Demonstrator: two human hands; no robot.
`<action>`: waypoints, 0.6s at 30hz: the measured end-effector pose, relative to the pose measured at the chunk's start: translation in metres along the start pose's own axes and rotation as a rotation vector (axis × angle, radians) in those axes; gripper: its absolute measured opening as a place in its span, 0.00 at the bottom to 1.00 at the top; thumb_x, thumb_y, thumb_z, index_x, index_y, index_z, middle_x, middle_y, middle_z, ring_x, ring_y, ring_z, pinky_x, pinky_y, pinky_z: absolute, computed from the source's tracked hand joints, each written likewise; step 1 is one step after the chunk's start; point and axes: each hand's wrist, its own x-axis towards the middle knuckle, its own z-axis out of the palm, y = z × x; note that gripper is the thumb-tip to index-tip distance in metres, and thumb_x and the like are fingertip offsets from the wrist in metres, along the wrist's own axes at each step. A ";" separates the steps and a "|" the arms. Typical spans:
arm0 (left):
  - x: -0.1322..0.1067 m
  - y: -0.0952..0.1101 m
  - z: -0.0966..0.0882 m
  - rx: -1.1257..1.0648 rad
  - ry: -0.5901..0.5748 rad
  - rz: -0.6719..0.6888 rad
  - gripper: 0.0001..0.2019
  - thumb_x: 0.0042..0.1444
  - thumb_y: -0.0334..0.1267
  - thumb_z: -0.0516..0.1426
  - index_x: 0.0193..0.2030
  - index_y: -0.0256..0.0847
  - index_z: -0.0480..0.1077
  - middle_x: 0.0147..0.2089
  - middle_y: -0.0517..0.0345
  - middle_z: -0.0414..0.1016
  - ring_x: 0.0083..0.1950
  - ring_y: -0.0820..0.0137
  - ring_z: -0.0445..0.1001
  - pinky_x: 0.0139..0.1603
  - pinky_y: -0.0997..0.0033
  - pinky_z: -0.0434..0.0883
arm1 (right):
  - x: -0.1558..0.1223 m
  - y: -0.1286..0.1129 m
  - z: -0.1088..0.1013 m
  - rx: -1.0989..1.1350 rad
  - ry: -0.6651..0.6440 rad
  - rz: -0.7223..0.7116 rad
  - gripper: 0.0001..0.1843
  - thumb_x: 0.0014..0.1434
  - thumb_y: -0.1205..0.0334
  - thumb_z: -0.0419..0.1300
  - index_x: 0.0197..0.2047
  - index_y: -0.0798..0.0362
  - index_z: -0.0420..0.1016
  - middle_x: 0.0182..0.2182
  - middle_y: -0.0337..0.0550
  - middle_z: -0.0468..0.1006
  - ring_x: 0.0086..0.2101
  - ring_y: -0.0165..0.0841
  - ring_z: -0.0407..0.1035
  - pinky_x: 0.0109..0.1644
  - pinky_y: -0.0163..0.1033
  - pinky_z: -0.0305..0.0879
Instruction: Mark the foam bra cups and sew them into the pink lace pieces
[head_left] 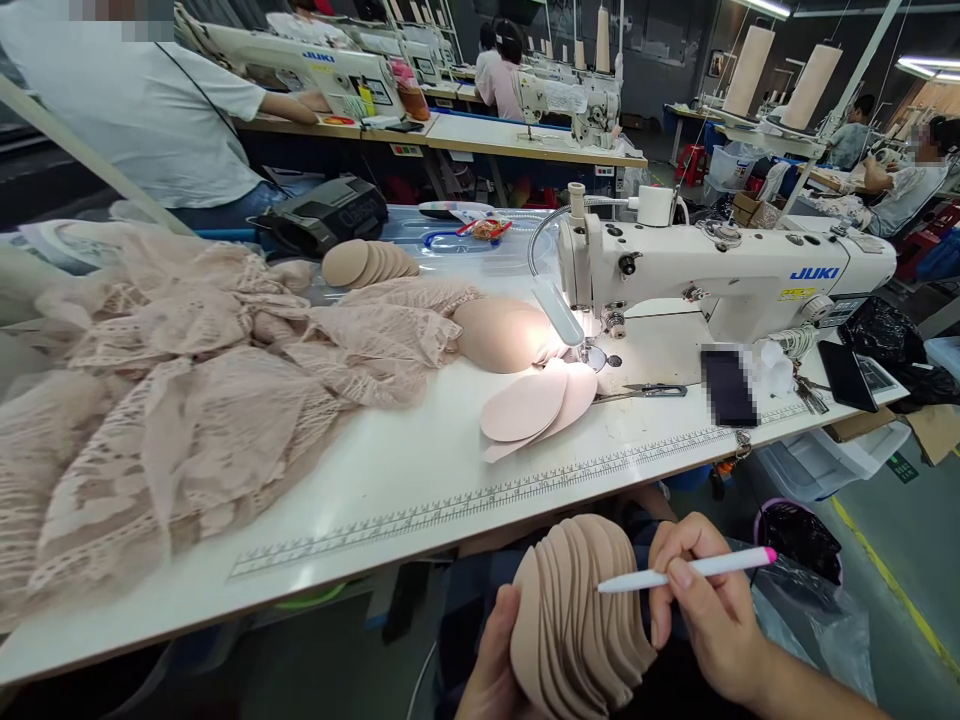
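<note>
Below the table edge, my left hand [493, 660] cups a fanned stack of beige foam bra pads [577, 615] from underneath. My right hand [705, 605] is closed on a white pen with a pink cap [686, 570], its tip pointing left over the stack. A few more pads [536, 405] lie on the white table [405, 470] beside the needle of a white JUKI sewing machine [720, 270]. A moulded cup [502, 335] sits under the machine's lamp.
A heap of beige lace fabric [187, 400] covers the table's left half. Another pad stack [367, 263] lies at the back. Scissors [645, 391] and a dark phone [727, 388] lie right of the needle. Other people sit at machines behind.
</note>
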 end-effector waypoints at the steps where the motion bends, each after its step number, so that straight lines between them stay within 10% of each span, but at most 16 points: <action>1: 0.000 0.000 0.002 0.018 0.009 0.010 0.19 0.69 0.47 0.66 0.60 0.41 0.84 0.59 0.45 0.86 0.76 0.44 0.70 0.80 0.47 0.60 | 0.000 0.000 0.000 -0.013 -0.002 -0.001 0.10 0.81 0.54 0.54 0.46 0.47 0.71 0.26 0.31 0.73 0.22 0.26 0.62 0.32 0.36 0.58; 18: 0.005 0.006 0.033 -0.146 0.006 -0.286 0.21 0.57 0.56 0.72 0.50 0.45 0.88 0.56 0.46 0.88 0.71 0.43 0.75 0.78 0.47 0.62 | 0.002 -0.001 0.003 -0.148 -0.084 -0.076 0.09 0.81 0.53 0.53 0.49 0.45 0.70 0.23 0.32 0.75 0.26 0.31 0.66 0.38 0.38 0.63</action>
